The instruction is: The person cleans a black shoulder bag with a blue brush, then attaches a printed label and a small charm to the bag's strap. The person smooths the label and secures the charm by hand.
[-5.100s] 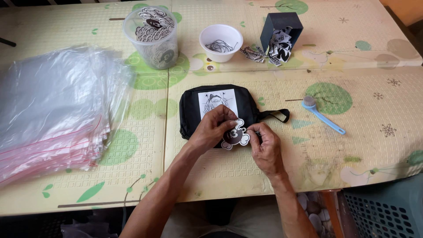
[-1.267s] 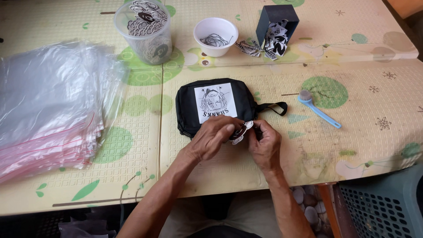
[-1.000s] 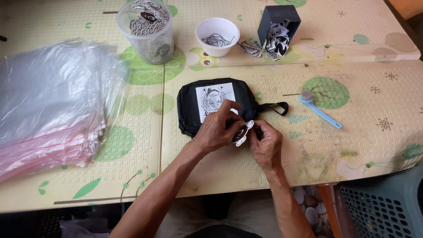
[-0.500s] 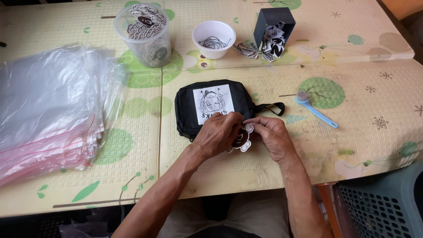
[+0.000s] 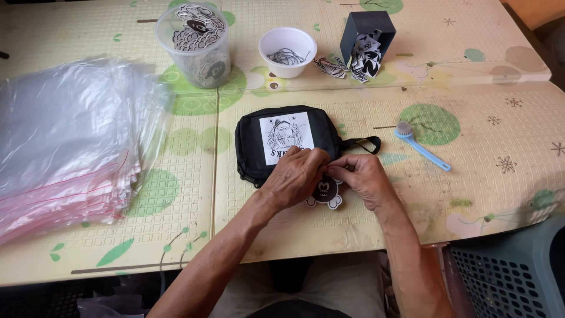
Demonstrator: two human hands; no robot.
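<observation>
1. Landmark: black pouch, lying flat on the tabletop directly in front of the person, white printed patch facing up. Flat placement gives both hands a steady base to work against.

2. Left hand rests over the pouch's near right corner, fingers curled and pinched together. Right hand meets it from the right, fingertips touching the left fingertips. Both grips are narrow, pinching at one small spot; what sits between the fingertips is too small to tell, probably the fastening of the tag.

3. Black-and-white die-cut tag lies just near of the pouch's right corner, partly under both hands. Judgement: it is kept close to the corner because the pinch point joins it to the pouch there.

4. Black strap loop extends right from the pouch, clear of the hands.

5. Supplies stand beyond the pouch, within reach: clear tub of similar tags to the far left, white bowl of thin dark loops straight beyond, dark box spilling printed labels to the far right.

6. Blue brush lies right of the pouch, untouched.

7. Stack of clear zip bags lies well left of the pouch.

8. Grey-green basket sits off the tabletop, near right of the pouch.
</observation>
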